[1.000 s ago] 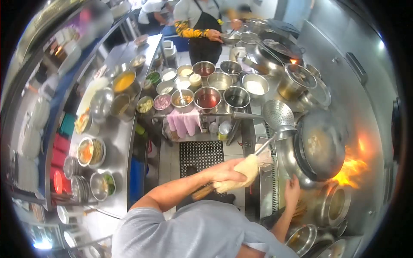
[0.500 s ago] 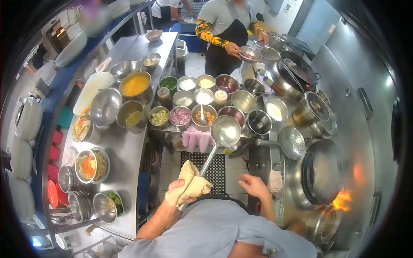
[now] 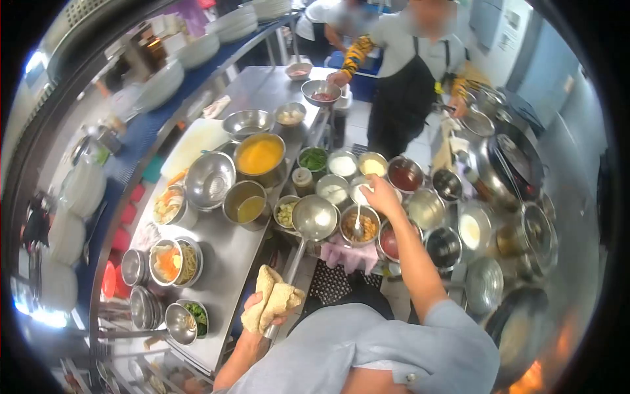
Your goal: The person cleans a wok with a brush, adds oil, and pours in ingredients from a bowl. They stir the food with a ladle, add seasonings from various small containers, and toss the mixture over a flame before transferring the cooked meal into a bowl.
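Cloth is folded round the long handle of a ladle, and both are gripped by the left hand, whose fingers are closed tightly about the bundle low in the view, just off the edge of the steel counter. The ladle is held slanting upward, so that its round bowl hangs over the near row of seasoning bowls, touching none that can be made out.

The right hand is stretched forward over the same cluster, its fingers bent down at the top of a white spoon that stands in a bowl of brown seasoning. Whether the spoon is actually pinched cannot be told.

A pot of orange sauce stands further back on the counter, and a pink towel is draped below the bowls. Beyond, 1 co-worker in a dark apron is seen holding a small metal dish.
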The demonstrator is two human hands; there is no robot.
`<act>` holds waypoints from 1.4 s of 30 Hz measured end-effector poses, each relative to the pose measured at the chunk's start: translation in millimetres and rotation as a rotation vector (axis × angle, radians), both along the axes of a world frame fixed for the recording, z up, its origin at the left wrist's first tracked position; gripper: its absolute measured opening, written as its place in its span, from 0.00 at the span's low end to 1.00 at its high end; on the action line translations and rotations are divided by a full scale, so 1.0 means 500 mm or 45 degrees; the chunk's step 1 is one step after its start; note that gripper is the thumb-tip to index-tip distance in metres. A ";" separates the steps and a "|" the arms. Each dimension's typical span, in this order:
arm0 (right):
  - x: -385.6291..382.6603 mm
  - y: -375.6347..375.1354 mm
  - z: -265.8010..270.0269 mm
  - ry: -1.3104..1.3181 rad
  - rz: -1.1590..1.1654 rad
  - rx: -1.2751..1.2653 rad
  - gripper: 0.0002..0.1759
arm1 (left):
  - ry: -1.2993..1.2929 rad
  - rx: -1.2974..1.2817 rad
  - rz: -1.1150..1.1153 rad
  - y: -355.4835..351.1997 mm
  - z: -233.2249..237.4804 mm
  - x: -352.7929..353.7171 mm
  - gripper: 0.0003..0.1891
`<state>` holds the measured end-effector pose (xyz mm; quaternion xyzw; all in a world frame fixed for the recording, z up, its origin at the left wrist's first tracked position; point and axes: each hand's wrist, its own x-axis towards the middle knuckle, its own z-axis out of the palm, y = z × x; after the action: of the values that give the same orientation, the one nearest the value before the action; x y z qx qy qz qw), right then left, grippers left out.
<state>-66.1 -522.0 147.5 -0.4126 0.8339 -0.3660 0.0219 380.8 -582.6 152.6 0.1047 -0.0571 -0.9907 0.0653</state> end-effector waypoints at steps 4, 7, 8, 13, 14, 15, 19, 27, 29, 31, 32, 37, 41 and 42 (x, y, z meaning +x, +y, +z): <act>-0.140 -0.178 -0.055 -0.150 0.189 0.789 0.28 | -0.009 0.015 0.168 0.068 0.024 -0.054 0.30; -0.195 -0.246 -0.158 -0.029 0.446 0.876 0.22 | -0.053 0.159 0.395 0.119 0.019 -0.095 0.28; -0.219 -0.275 -0.220 0.026 0.515 0.866 0.21 | -0.076 0.147 0.447 0.127 0.018 -0.102 0.28; -0.191 -0.284 -0.199 -0.302 0.505 0.165 0.15 | -0.222 0.052 0.559 0.149 0.001 -0.106 0.27; -0.172 -0.281 -0.195 -0.419 0.481 0.050 0.15 | -0.252 0.022 0.555 0.145 -0.002 -0.103 0.27; -0.163 -0.283 -0.203 -0.452 0.467 0.098 0.15 | -0.280 -0.005 0.547 0.136 -0.005 -0.100 0.27; -0.160 -0.258 -0.198 -0.430 0.541 0.230 0.16 | -0.316 -0.062 0.482 0.104 0.016 -0.102 0.27; -0.170 -0.224 -0.169 -0.634 0.473 0.324 0.16 | -0.161 0.067 0.491 0.099 0.007 -0.086 0.24; -0.168 -0.224 -0.163 -0.745 0.440 0.343 0.16 | -0.191 0.062 0.490 0.101 0.009 -0.082 0.24; -0.174 -0.227 -0.167 -0.841 0.400 0.326 0.15 | -0.155 0.080 0.465 0.100 0.002 -0.079 0.25; -0.180 -0.227 -0.172 -0.884 0.377 0.297 0.15 | -0.137 0.087 0.453 0.099 -0.002 -0.078 0.25; -0.209 -0.206 -0.145 -1.165 0.377 0.084 0.13 | -0.150 0.009 0.438 0.096 0.002 -0.082 0.28; -0.213 -0.162 -0.001 -1.094 0.416 0.073 0.14 | -0.074 -0.068 0.356 0.063 -0.031 -0.115 0.32; -0.222 -0.157 0.009 -0.976 0.409 0.104 0.14 | -0.048 -0.046 0.347 0.054 -0.034 -0.133 0.32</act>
<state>-177.0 -600.4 152.0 -0.3701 0.7041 -0.4518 0.4039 314.3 -555.5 135.7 0.1288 -0.0613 -0.9693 0.2000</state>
